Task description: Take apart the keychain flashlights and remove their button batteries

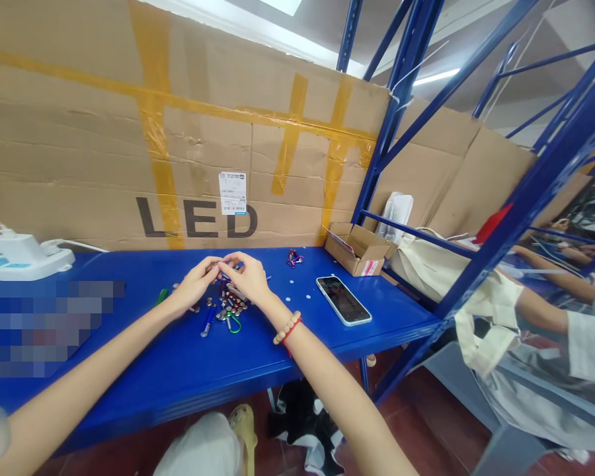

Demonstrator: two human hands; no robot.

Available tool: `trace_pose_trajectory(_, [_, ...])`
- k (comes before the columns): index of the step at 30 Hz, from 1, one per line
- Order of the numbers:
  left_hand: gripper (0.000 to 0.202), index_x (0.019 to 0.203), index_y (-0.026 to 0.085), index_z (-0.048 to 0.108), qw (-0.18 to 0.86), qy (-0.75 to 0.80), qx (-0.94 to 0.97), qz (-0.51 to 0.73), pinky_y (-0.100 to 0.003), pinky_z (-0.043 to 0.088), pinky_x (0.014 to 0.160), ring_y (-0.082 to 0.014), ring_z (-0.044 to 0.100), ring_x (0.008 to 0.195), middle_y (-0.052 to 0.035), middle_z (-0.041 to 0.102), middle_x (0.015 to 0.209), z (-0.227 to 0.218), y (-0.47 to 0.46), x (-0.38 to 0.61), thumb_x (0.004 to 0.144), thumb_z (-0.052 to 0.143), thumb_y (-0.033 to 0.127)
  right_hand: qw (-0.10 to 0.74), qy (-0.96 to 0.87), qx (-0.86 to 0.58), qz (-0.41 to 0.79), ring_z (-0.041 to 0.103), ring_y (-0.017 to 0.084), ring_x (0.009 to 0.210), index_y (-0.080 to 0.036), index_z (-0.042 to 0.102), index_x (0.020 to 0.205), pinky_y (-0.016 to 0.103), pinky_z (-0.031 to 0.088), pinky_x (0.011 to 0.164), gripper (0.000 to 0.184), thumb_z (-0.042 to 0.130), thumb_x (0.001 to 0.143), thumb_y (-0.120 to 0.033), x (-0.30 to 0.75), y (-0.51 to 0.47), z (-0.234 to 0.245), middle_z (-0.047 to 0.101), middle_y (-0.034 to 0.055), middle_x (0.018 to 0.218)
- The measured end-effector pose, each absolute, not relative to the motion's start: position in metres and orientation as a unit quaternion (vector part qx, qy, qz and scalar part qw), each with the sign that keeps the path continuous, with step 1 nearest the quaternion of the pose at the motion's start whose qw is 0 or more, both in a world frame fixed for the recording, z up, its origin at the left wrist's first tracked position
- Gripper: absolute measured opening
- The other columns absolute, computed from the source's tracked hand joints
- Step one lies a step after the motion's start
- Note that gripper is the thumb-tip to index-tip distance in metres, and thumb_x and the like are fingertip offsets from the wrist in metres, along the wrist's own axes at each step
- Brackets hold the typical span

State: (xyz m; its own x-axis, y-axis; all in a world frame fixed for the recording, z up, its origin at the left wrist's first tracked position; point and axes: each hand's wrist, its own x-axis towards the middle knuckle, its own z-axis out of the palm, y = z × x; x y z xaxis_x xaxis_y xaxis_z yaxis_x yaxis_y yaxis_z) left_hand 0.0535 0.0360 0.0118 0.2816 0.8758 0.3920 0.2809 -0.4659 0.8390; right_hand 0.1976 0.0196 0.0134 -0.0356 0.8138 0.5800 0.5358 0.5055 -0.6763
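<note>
Over the blue table [143,370], my left hand [197,283] and my right hand [245,274] meet at their fingertips. Both are pinched closed, and whatever sits between the fingers is too small to make out. Just beneath them lies a pile of small metal pieces [234,303], partly covered by my right hand. At its near side are a green carabiner [235,324] and a blue tube-shaped piece [208,318]. A green piece [162,296] rests beside my left wrist. Further back on the right is a small cluster of red and purple carabiners [293,258].
A phone [344,301] and an open small cardboard box [357,250] are on the table's right side. A white power strip [24,258] stands at the left. Large cardboard [193,152] walls the back. Blue rack posts [387,139] rise at right, where another person's arm [543,309] shows.
</note>
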Motion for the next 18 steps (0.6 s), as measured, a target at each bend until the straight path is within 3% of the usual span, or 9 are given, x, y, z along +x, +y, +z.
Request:
trace_pose_trajectory(5, [0.051, 0.097, 0.018, 0.06, 0.329, 0.408, 0.742, 0.419, -0.029, 0.046, 0.073, -0.0166, 0.054, 0.07, -0.0013, 0.062, 0.075, 0.017, 0.036, 0.051, 0.07, 0.051, 0.06, 0.505, -0.705, -0.482, 0.123, 0.057, 0.01, 0.073, -0.024, 0.064, 0.089, 0.022, 0.043, 0.069, 0.021, 0.053, 0.082, -0.041, 0.2, 0.016, 0.015, 0.066, -0.0036, 0.086])
trace_pose_trajectory(13, [0.065, 0.095, 0.019, 0.065, 0.372, 0.443, 0.704, 0.412, -0.04, 0.047, 0.091, -0.0263, 0.062, 0.092, -0.0069, 0.07, 0.095, 0.016, 0.038, 0.048, 0.053, 0.063, 0.068, 0.492, -0.687, -0.524, 0.108, 0.058, 0.011, 0.082, -0.024, 0.062, 0.088, 0.023, 0.042, 0.076, 0.023, 0.049, 0.086, -0.042, 0.203, 0.009, 0.024, 0.065, -0.0029, 0.091])
trace_pose_trajectory(18, [0.059, 0.09, 0.018, 0.062, 0.358, 0.442, 0.71, 0.416, -0.042, 0.044, 0.094, -0.0264, 0.063, 0.094, -0.0086, 0.07, 0.094, 0.016, 0.039, 0.046, 0.054, 0.065, 0.065, 0.45, -0.673, -0.577, 0.109, 0.06, 0.013, 0.09, -0.023, 0.061, 0.087, 0.026, 0.042, 0.078, 0.022, 0.049, 0.086, -0.042, 0.207, 0.004, 0.028, 0.067, -0.0019, 0.093])
